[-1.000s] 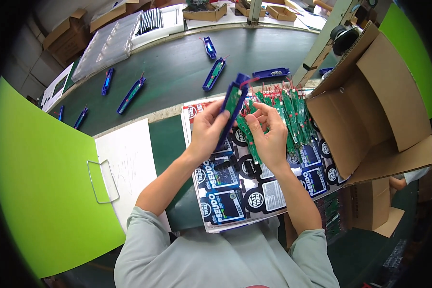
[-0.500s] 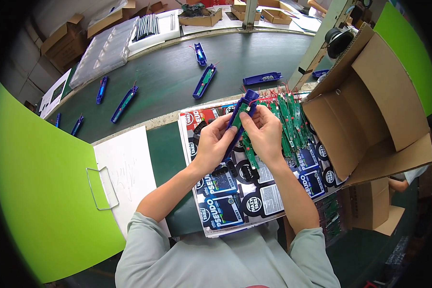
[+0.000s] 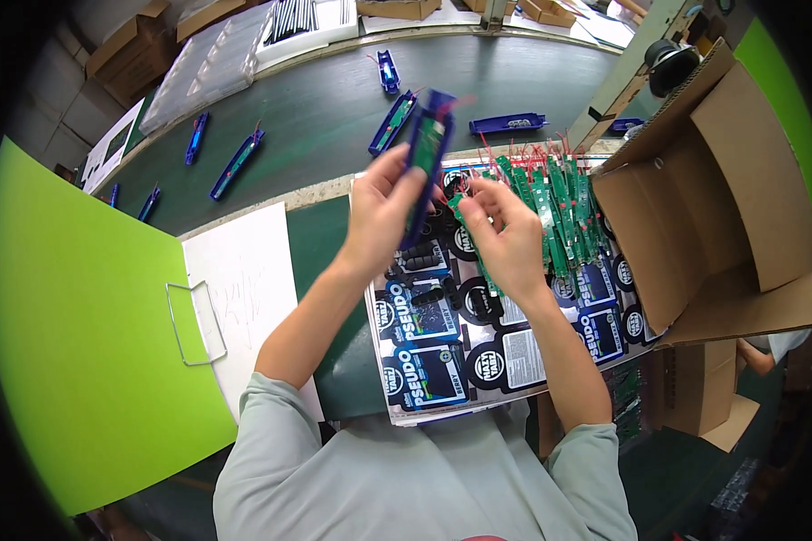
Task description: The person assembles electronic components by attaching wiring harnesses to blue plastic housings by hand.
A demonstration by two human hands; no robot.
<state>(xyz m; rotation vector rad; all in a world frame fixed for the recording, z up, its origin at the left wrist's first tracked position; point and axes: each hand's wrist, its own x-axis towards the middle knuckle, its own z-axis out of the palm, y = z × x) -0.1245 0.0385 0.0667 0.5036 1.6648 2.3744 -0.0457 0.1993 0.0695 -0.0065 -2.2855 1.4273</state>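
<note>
My left hand (image 3: 379, 212) is closed round a blue plastic casing (image 3: 415, 203), raised and tilted. A green circuit board (image 3: 430, 142) with red wires lies inside it, smeared by motion. Beside it, apart from the casing, my right hand (image 3: 507, 236) has its fingers curled in at the edge of a pile of green circuit boards (image 3: 555, 207) with red wires. What its fingertips hold, if anything, is hidden. Small black parts (image 3: 419, 257) lie on the printed sheets (image 3: 433, 374) below my hands.
Blue casings holding boards (image 3: 237, 165) lie spread over the green belt (image 3: 307, 117) beyond. An open cardboard box (image 3: 645, 243) stands at the right, near a metal post (image 3: 618, 86). To the left stands a bright green panel (image 3: 90, 343) beside a white sheet (image 3: 253, 298).
My left hand has lifted the casing up and to the left. My right hand has let go of the casing and moved slightly right and down toward the boards. The view has shifted slightly.
</note>
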